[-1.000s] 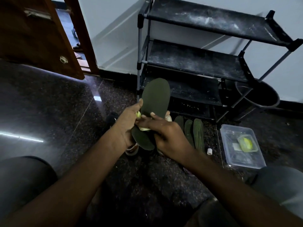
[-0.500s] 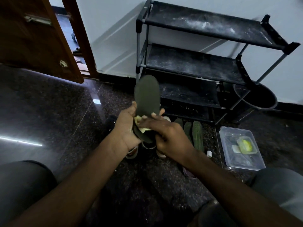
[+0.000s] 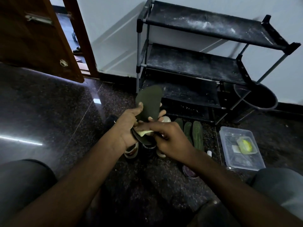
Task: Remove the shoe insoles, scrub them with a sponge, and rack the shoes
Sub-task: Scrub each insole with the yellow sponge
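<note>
left grip (image 3: 127,126) curled, thumb raised; right grip (image 3: 170,140) pinching, knuckles up, touching left palm; both held out front.

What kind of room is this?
Probably a home's entryway: a shoe rack stands against the wall, an open wooden door is beside it, and shoes sit on the shiny stone floor.

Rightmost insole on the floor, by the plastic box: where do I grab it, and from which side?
Probably pinch the rightmost insole by its right long edge, coming from the plastic box side, where bare floor shows. It lies flat and thin, and the middle insole sits close along its left, leaving fingers little room there.
</note>
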